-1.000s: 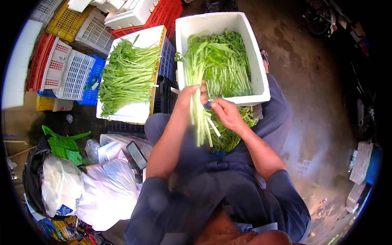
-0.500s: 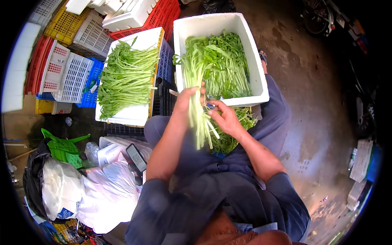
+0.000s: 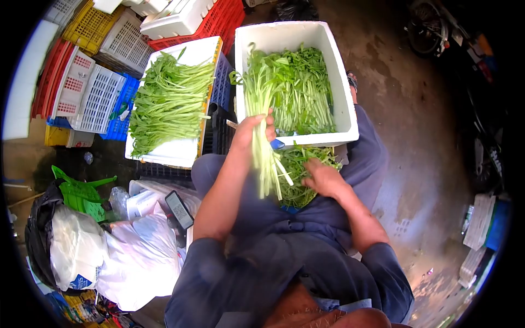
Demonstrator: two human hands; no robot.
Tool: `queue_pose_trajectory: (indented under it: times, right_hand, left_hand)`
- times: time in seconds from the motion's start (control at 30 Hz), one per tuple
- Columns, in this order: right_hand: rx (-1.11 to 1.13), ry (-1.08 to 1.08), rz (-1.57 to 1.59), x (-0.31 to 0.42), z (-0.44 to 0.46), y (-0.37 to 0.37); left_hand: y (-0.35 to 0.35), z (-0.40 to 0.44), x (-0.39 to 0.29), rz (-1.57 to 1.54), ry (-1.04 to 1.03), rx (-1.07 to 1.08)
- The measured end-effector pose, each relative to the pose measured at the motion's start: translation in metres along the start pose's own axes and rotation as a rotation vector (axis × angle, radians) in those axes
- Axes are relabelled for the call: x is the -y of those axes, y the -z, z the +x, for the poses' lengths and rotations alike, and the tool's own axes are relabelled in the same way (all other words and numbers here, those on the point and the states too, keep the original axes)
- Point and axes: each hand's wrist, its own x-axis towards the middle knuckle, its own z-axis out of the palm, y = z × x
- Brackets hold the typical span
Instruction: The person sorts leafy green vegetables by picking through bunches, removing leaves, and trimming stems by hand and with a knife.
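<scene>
My left hand (image 3: 252, 135) is closed around a bunch of leafy green stems (image 3: 261, 101), leaves up and pale cut ends hanging down. A small blue thing (image 3: 277, 144) shows beside its fingers; its kind is unclear. Lower and to the right, my right hand (image 3: 325, 179) reaches over a heap of loose green trimmings (image 3: 295, 164) between my legs. Its fingertips are blurred and partly lost against the greens. Beyond the bunch, a white foam box (image 3: 346, 109) holds more of the same greens (image 3: 309, 93), their stems laid side by side.
More greens (image 3: 172, 104) lie on a white foam lid (image 3: 164, 157) at the left. Plastic crates (image 3: 98, 98) are stacked behind. A phone (image 3: 179, 209), white bags (image 3: 142, 257) and a green plastic piece (image 3: 82, 194) are by my left side. Wet floor (image 3: 415, 142) spreads to the right.
My right hand has left the stems and moved down and right to the heap of trimmings. My left hand keeps the bunch in nearly the same place.
</scene>
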Motion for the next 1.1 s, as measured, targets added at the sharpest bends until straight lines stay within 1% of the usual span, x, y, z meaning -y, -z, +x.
queue_pose_trajectory:
  times: [0.07, 0.13, 0.2, 0.3, 0.4, 0.5, 0.6, 0.7, 0.8, 0.9, 1.0, 1.03, 1.07, 1.1]
  right_hand:
    - [-0.279, 0.084, 0.154, 0.007, 0.02, 0.024]
    - [-0.444, 0.141, 0.244, 0.027, 0.042, 0.058]
    - [-0.682, 0.286, 0.267, 0.039, 0.068, 0.073]
    - [-0.723, 0.336, 0.25, 0.034, 0.105, 0.075]
    - [-0.642, 0.244, 0.241, 0.033, 0.109, 0.07]
    - [-0.631, 0.267, 0.214, 0.027, 0.107, 0.066]
    - [-0.658, 0.285, 0.097, 0.025, 0.104, 0.065]
    - [-0.678, 0.231, 0.02, 0.021, 0.11, 0.057]
    - [-0.806, 0.151, -0.003, 0.007, 0.121, 0.047]
    - [-0.826, 0.066, 0.221, -0.013, 0.12, 0.057]
    - [-0.478, 0.015, 0.4, -0.006, 0.075, 0.068]
    - [-0.31, 0.031, 0.383, -0.01, 0.065, 0.061]
    - [-0.139, 0.044, 0.365, -0.015, 0.053, 0.051]
    - [-0.137, 0.223, 0.223, -0.029, 0.04, 0.029]
  left_hand:
    - [0.0, -0.001, 0.002, 0.051, 0.015, -0.001]
    - [0.001, -0.002, 0.004, 0.126, 0.036, -0.008]
    - [-0.002, -0.002, 0.005, 0.201, 0.052, -0.031]
    - [-0.018, -0.007, 0.006, 0.299, 0.082, -0.084]
    - [-0.02, -0.009, 0.008, 0.328, 0.082, -0.064]
    - [-0.021, -0.01, 0.007, 0.366, 0.085, -0.099]
    - [-0.017, -0.007, 0.009, 0.376, 0.104, -0.112]
    - [-0.018, -0.004, 0.012, 0.389, 0.129, -0.125]
    - [-0.015, -0.004, 0.013, 0.437, 0.134, -0.117]
    - [-0.016, -0.004, 0.011, 0.435, 0.11, -0.152]
    - [-0.011, -0.004, 0.005, 0.444, 0.102, -0.172]
    - [-0.009, -0.002, 0.003, 0.457, 0.094, -0.171]
    - [-0.01, -0.001, 0.004, 0.478, 0.042, -0.208]
    - [-0.013, 0.001, 0.007, 0.5, -0.01, -0.244]
